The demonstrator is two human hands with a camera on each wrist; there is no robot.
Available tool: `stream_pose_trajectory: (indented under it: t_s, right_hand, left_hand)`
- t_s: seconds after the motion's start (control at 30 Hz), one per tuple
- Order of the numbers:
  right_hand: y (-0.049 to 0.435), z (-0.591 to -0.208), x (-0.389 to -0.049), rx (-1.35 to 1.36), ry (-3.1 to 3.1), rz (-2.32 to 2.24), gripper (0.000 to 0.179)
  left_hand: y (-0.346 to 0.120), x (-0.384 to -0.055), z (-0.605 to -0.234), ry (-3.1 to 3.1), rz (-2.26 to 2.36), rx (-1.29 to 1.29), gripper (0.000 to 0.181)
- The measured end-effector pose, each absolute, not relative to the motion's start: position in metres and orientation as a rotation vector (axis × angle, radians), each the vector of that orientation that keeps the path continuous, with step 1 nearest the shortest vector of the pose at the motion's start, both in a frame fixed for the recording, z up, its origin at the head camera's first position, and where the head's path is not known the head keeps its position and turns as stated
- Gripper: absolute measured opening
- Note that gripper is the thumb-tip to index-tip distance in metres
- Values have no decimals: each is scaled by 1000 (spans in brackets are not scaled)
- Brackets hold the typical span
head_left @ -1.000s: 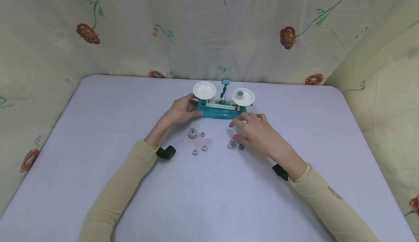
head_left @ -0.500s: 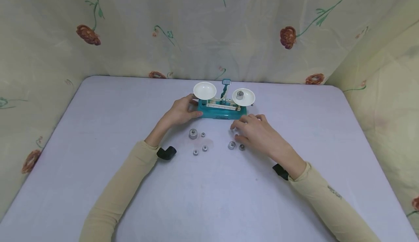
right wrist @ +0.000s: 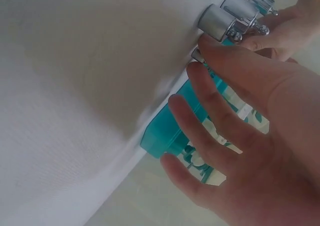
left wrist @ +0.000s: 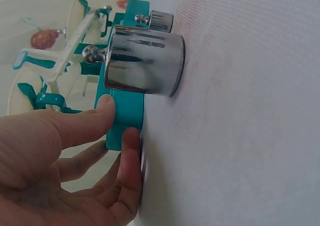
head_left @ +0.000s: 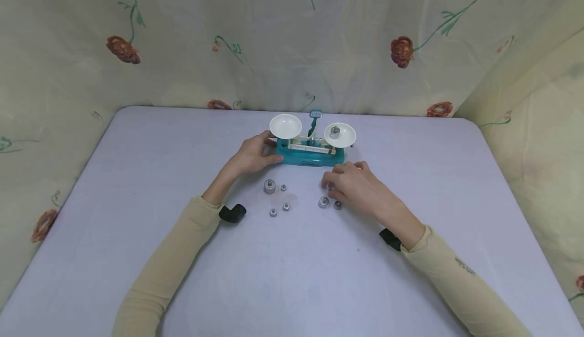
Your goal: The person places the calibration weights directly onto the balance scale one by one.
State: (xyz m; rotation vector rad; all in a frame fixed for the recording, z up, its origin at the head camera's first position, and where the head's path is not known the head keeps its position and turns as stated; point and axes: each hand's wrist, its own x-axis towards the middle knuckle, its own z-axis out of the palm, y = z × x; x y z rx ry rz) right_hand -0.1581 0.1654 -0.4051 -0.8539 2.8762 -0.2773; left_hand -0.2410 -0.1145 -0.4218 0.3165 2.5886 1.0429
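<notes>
A teal balance scale [head_left: 310, 158] with two white pans stands at the table's back. Its right pan [head_left: 348, 137] carries a metal weight [head_left: 334, 132]; the left pan [head_left: 285, 125] is bare. My left hand [head_left: 252, 154] grips the base's left end, thumb on the front and fingers curled at the end, as the left wrist view shows. My right hand [head_left: 358, 185] is low in front of the base's right end. Between its thumb and index fingertips it pinches a small weight [right wrist: 197, 55], mostly hidden by the fingers. The other right fingers are spread.
Two weights, one shiny [head_left: 323, 202] and one darker [head_left: 337, 205], stand just before the right hand. A large weight [head_left: 269, 187] and several small ones, including a small weight [head_left: 286, 207], stand left of centre. A flowered curtain [head_left: 274, 48] hangs behind the table [head_left: 274, 276].
The right thumb and fingertips have lowered slightly and closed in on the small weight. My left hand stays on the scale's base.
</notes>
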Motion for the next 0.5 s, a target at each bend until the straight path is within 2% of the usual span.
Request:
stream_pose_trajectory:
  t_s: [0.5]
  right_hand:
    - [167, -405, -159, -902, 2882, -270, 8]
  left_hand:
    - [-115, -243, -427, 2597, 1049, 325, 71]
